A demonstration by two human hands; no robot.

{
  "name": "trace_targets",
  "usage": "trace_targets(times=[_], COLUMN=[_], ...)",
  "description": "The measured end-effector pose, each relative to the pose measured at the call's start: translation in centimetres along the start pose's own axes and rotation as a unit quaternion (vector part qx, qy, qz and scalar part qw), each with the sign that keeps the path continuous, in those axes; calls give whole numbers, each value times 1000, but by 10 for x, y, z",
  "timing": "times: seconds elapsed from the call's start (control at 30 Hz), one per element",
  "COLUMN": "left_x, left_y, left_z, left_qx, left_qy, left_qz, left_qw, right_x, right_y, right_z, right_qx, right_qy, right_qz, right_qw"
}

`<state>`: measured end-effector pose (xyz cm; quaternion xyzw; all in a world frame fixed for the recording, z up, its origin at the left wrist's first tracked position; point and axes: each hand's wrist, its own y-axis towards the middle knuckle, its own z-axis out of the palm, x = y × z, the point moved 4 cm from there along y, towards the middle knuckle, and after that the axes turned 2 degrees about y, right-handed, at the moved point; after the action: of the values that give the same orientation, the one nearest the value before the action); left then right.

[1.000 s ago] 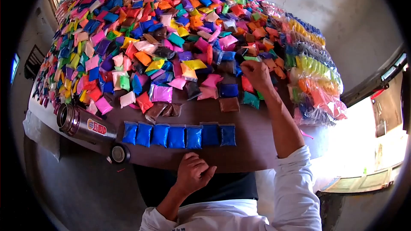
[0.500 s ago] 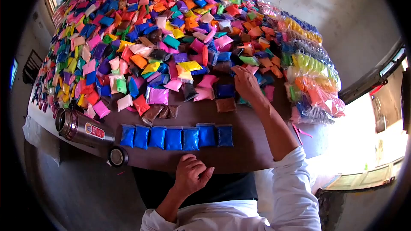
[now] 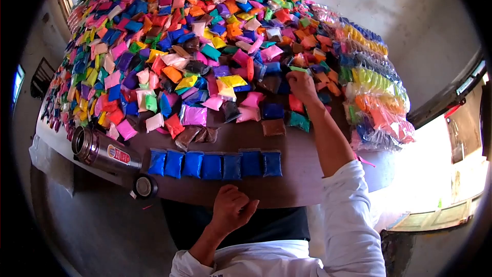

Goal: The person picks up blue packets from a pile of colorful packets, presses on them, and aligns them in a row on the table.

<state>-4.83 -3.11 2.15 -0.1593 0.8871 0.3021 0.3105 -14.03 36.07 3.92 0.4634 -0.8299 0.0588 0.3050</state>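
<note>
My right hand (image 3: 303,87) reaches into the near right of the pile of coloured packets, its fingers bent down together. Its fingertips are hidden, and I cannot tell what they pinch. A light green packet (image 3: 298,69) lies just beyond them, and a dark blue packet (image 3: 283,87) is to their left. My left hand (image 3: 233,209) is loosely curled at the table's front edge, thumb out, with nothing in it. Beyond it, a row of several blue packets (image 3: 211,166) lies side by side. A brown packet (image 3: 273,127) and a navy packet (image 3: 272,110) lie behind the row's right end.
The heap of small coloured packets (image 3: 174,61) covers most of the table (image 3: 302,179). Stacked clear bags of packets (image 3: 376,90) line its right side. An uncapped steel flask (image 3: 110,149) lies at the left front, with its lid (image 3: 145,186) near the edge.
My right hand has shifted slightly right and farther into the pile, and red and teal packets now show beside the forearm. My left hand stays curled at the table edge.
</note>
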Motion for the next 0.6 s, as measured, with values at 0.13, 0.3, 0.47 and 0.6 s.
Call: trace_targets(times=[0.13, 0.3, 0.47, 0.6], left_x=[0, -2, 0, 1], left_y=[-1, 2, -1, -2], left_z=[0, 0, 1, 1], left_qx=[-12, -8, 1, -17], left_qy=[-4, -4, -2, -13], left_qz=[2, 5, -1, -2], left_qw=[1000, 1000, 1000, 1000], right_x=[0, 24, 17, 5], right_y=[-10, -14, -7, -6], right_z=[5, 10, 19, 17], right_qx=[-7, 15, -30, -135], right_qy=[12, -133, -115, -86], right_qz=[-30, -10, -9, -39], right_qw=[999, 991, 993, 986])
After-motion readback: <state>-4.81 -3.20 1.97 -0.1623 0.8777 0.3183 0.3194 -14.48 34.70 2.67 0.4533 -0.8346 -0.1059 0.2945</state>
